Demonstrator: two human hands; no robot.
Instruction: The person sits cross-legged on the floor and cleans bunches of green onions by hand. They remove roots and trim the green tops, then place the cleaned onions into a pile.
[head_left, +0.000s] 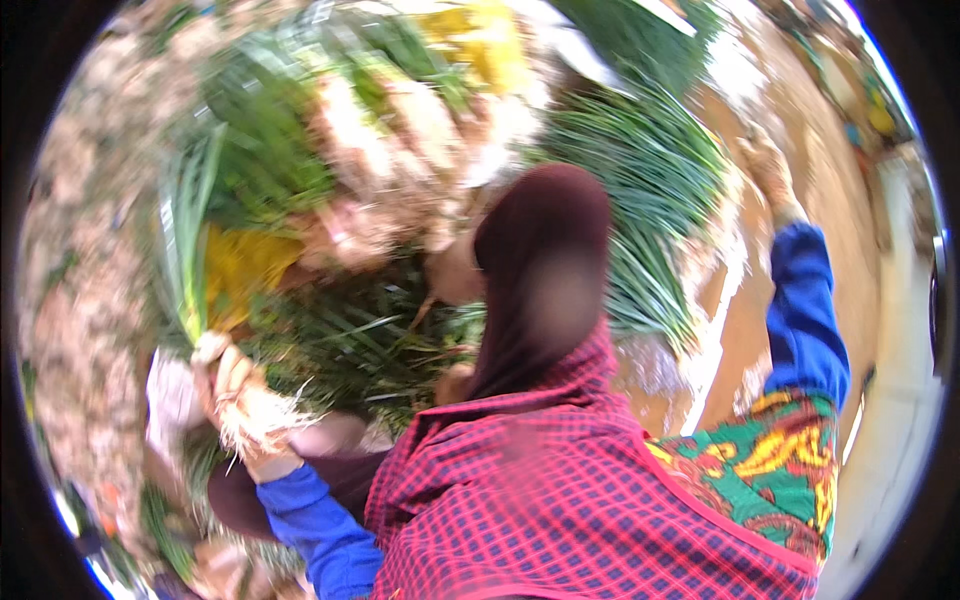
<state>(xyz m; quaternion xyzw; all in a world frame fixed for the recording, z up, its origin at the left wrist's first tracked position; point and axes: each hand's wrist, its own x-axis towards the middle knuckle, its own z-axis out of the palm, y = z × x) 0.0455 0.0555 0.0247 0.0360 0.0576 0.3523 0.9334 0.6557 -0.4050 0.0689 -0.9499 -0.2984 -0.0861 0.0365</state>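
My left hand (229, 379) grips a small bunch of green onions (189, 270) near the root end. Their leaves point up and away, while pale stringy roots (262, 420) stick out below my fingers. My right hand (769, 169) is stretched out over a wet brown surface (821, 247), and blur hides whether anything is in its fingers. To the left of that hand lies a pile of long green onions (637, 157), roots turned toward the right. Several thicker bundles with pale root ends (390, 142) lie beyond my raised knee (544, 225).
Loose leaves and trimmings (360, 337) cover the ground between my legs. Yellow material (251, 270) shows beside the bundles, with more yellow material (480, 45) at the top. Bare earth (97, 285) runs along the left. A pale strip (900, 360) borders the far right.
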